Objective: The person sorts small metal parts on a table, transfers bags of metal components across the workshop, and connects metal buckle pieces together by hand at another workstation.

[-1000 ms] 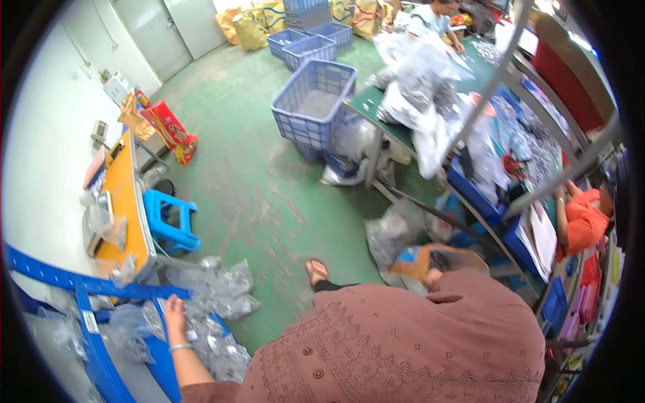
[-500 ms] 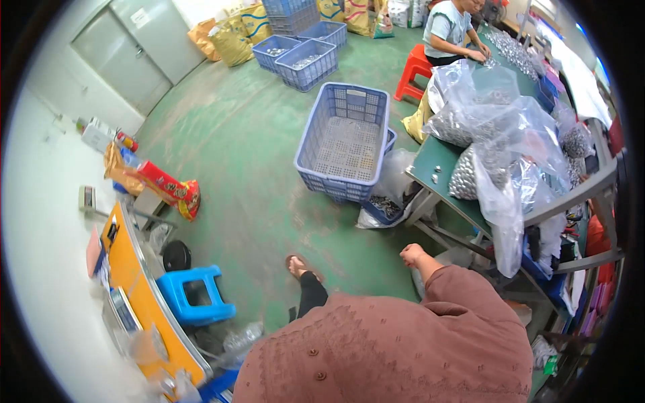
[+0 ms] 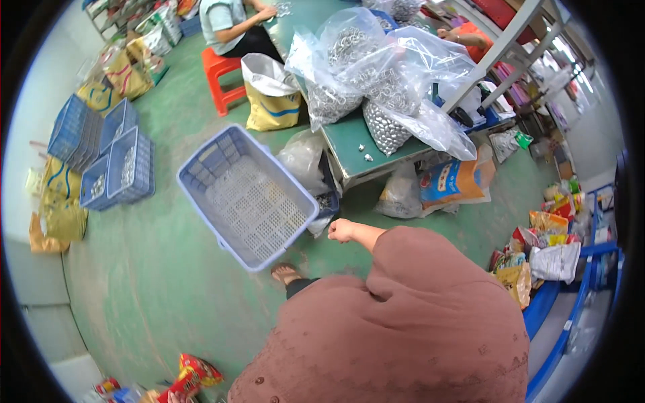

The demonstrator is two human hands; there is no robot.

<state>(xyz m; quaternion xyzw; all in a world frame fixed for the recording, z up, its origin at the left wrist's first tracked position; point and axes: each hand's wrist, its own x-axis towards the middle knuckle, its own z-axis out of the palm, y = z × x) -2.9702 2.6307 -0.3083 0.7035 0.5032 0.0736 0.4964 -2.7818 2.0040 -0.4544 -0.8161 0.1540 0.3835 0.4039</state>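
My right hand hangs in front of my body with its fingers curled in, and nothing shows in it. It is apart from everything around it. Just left of it stands a big blue plastic crate with perforated walls and bottom, on the green floor. Beyond the hand is the corner of a green-topped table. Clear plastic bags full of small shiny metal parts are heaped there, and a couple of loose metal pieces lie near the edge. My left hand is out of the picture.
A person sits on a red stool at the table; another person's arm shows across it. Smaller blue crates with metal parts stand far left. A yellow sack and an orange-blue bag rest by the table.
My view has turned to the right, and the big crate and table are closer. The blue stool and orange desk have left the picture. My right hand stays curled.
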